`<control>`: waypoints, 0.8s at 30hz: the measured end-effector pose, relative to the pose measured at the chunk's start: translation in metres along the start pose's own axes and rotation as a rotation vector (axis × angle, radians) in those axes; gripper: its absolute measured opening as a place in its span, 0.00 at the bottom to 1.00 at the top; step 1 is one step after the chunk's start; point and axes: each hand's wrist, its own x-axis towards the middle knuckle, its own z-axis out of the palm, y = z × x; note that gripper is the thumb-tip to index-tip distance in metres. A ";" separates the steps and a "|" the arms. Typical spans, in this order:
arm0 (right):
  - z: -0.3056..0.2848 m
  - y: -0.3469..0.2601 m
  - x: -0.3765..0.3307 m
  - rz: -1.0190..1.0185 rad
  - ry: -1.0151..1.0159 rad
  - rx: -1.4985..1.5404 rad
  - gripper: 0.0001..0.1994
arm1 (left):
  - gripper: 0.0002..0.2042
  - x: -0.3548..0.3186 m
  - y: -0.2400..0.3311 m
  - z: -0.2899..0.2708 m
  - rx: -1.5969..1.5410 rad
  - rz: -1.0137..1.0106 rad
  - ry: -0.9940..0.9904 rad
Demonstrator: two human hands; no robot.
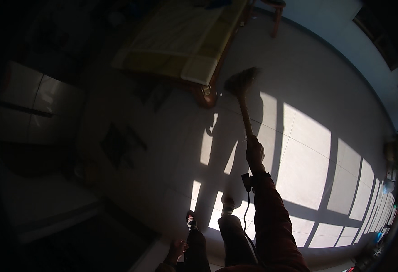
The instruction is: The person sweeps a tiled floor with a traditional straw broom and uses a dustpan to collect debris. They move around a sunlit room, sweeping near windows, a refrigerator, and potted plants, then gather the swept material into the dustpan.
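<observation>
Right hand [255,154] fisted around the broom [243,97] handle, arm in dark red sleeve extended forward. Broom slants up and away from the hand; bristle head rests on the tiled floor [308,158] just beside the wooden corner of the cushioned bench [187,43]. Open sunlit floor to the right of the handle; bench edge bounds the left. Left hand [176,250] low by the leg, fingers loosely curled, holding nothing.
</observation>
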 end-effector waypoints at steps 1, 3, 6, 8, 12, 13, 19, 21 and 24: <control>0.014 -0.012 0.031 -0.068 0.037 0.085 0.11 | 0.09 0.001 -0.007 -0.003 -0.018 -0.146 0.032; 0.039 -0.031 0.088 -0.159 0.064 0.132 0.11 | 0.11 -0.001 -0.022 -0.012 0.074 -0.086 0.013; 0.070 -0.033 0.135 -0.175 -0.030 -0.035 0.12 | 0.21 -0.002 -0.038 -0.015 0.051 -0.159 -0.077; 0.090 -0.019 0.133 -0.095 -0.113 -0.122 0.13 | 0.22 -0.008 -0.044 -0.010 0.002 -0.212 -0.093; 0.100 0.038 0.068 0.180 -0.258 -0.212 0.15 | 0.12 -0.013 -0.037 0.013 -0.009 -0.051 0.018; 0.096 0.053 0.042 0.158 -0.293 -0.223 0.16 | 0.12 -0.011 -0.029 0.016 0.030 -0.058 0.028; 0.012 0.109 -0.114 0.112 -0.506 -0.376 0.20 | 0.13 -0.001 0.025 0.014 0.047 0.048 -0.059; -0.017 0.108 -0.164 0.001 -0.309 -0.213 0.20 | 0.13 0.002 0.031 0.006 0.117 0.257 -0.074; -0.030 0.107 -0.243 0.014 -0.371 -0.208 0.17 | 0.13 0.002 0.023 -0.011 -0.035 0.081 -0.118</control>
